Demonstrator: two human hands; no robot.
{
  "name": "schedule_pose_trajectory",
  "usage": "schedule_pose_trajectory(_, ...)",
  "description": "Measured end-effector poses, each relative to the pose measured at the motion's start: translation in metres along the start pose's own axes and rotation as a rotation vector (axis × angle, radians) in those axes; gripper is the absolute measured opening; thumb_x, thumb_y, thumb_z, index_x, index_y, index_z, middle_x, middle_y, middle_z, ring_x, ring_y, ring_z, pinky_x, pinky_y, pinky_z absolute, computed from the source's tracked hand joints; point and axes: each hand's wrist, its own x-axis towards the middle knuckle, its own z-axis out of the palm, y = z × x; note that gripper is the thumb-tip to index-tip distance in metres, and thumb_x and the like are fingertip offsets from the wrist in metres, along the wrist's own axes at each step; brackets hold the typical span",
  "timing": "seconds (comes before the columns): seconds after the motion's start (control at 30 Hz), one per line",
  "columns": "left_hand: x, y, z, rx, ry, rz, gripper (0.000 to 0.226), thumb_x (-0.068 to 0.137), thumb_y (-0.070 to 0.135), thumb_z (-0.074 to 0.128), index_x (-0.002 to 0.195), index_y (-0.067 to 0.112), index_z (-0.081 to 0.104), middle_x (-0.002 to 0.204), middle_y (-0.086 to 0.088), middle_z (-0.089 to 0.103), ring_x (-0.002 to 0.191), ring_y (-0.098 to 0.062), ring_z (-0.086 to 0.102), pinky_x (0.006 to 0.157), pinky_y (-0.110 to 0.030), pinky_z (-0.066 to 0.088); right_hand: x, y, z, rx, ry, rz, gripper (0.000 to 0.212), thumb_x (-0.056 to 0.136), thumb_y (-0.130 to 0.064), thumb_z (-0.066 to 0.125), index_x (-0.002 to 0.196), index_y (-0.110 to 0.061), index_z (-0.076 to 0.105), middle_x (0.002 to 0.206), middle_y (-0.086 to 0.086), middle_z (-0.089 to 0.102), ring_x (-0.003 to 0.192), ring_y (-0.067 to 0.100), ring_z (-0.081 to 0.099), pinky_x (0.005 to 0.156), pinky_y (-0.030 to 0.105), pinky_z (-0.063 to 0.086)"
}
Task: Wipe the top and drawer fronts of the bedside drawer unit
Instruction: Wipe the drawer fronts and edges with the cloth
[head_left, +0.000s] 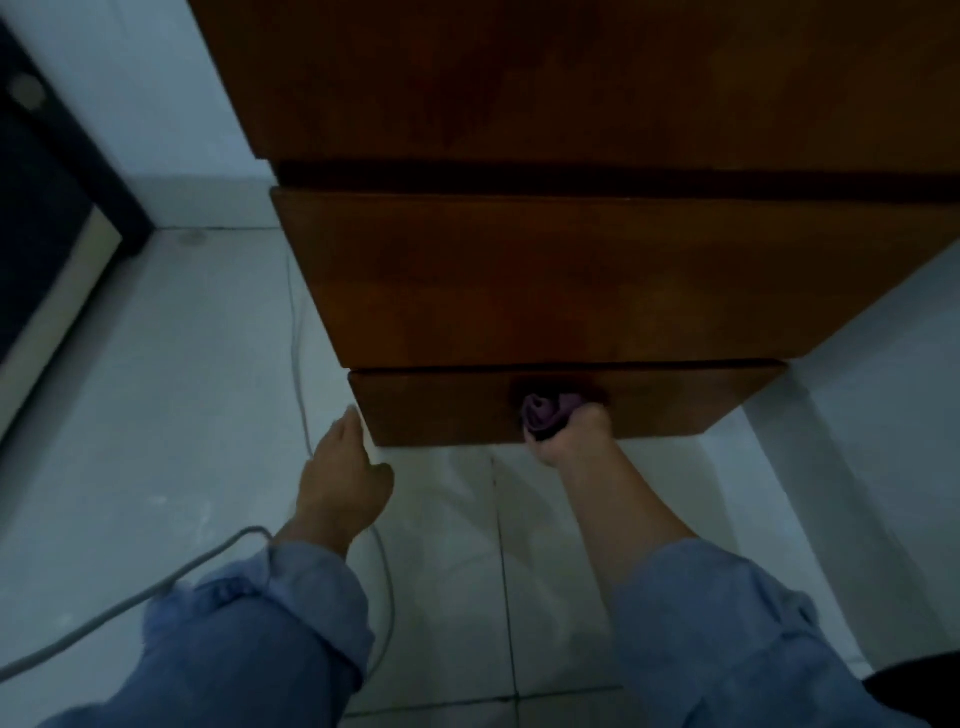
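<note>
Right hand (563, 434) grips a bunched purple cloth (548, 413), fingers curled tight round it, and presses it against the front of the lower drawer (441, 410), right at the dark recess in the middle of that front. From the centre of the view that's down at about five o'clock. Left hand (340, 467) sits at about seven o'clock, fingers loosely extended and holding nothing, fingertips just touching the lower drawer's left corner.

Above the lower drawer comes the upper drawer front (571, 280), and above that, across a dark gap, the top (519, 73) of the wooden bedside drawer unit (701, 291), filling the twelve o'clock stretch of the view. Both drawers look closed, the lower front standing slightly proud.

Both arms wear rolled blue sleeves (727, 639). A grey cable (298, 332) trails over the pale tiled floor (156, 364) at nine o'clock, running down past the left hand and under the left forearm. A dark piece of furniture (47, 182) stands at ten o'clock against the white wall (171, 88). Lighting is dim and the picture is soft, so fine detail on the wood is hard to make out.
</note>
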Motion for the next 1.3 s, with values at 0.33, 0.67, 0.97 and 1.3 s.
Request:
schedule_pose_trajectory(0.33, 0.020, 0.023, -0.007, -0.828, 0.240, -0.271, 0.039, 0.093, 0.032, 0.036, 0.119, 0.019, 0.063, 0.118, -0.007, 0.064, 0.114, -0.029, 0.056, 0.103, -0.042, 0.042, 0.002, 0.027, 0.045, -0.156, 0.172, -0.032, 0.041, 0.094, -0.029, 0.026, 0.130, -0.025, 0.046, 0.123, 0.004, 0.060, 0.104, 0.025, 0.059, 0.082, 0.038, 0.047)
schedule_pose_trajectory(0.67, 0.050, -0.008, -0.034, -1.130, -0.034, -0.415, 0.045, 0.086, 0.025, 0.028, 0.089, 0.013, 0.071, 0.099, -0.008, 0.070, 0.097, -0.023, 0.062, 0.080, -0.030, 0.046, -0.018, 0.162, 0.089, -0.481, -0.293, 0.279, 0.027, 0.095, -0.030, 0.040, 0.084, -0.010, 0.055, 0.068, 0.009, 0.063, 0.060, 0.021, 0.062, 0.052, 0.024, 0.047)
schedule_pose_trajectory(0.97, 0.041, 0.002, -0.035, -1.199, 0.011, -0.459, 0.043, 0.093, 0.021, 0.025, 0.109, 0.011, 0.064, 0.106, -0.001, 0.062, 0.100, -0.015, 0.053, 0.084, -0.028, 0.031, -0.010, 0.103, 0.024, -0.353, -0.046, 0.159, 0.019, 0.091, -0.019, 0.041, 0.088, -0.022, 0.060, 0.087, 0.000, 0.062, 0.073, 0.020, 0.067, 0.034, 0.017, 0.040)
schedule_pose_trajectory(1.3, 0.048, -0.001, -0.023, -1.281, 0.043, -0.486, 0.048, 0.095, 0.019, 0.022, 0.121, -0.001, 0.057, 0.127, -0.013, 0.059, 0.104, -0.018, 0.054, 0.091, -0.028, 0.034, 0.004, 0.019, 0.023, -0.247, 0.179, -0.046, 0.027, 0.099, -0.023, 0.031, 0.108, -0.013, 0.054, 0.090, 0.008, 0.056, 0.081, 0.019, 0.057, 0.076, 0.027, 0.047)
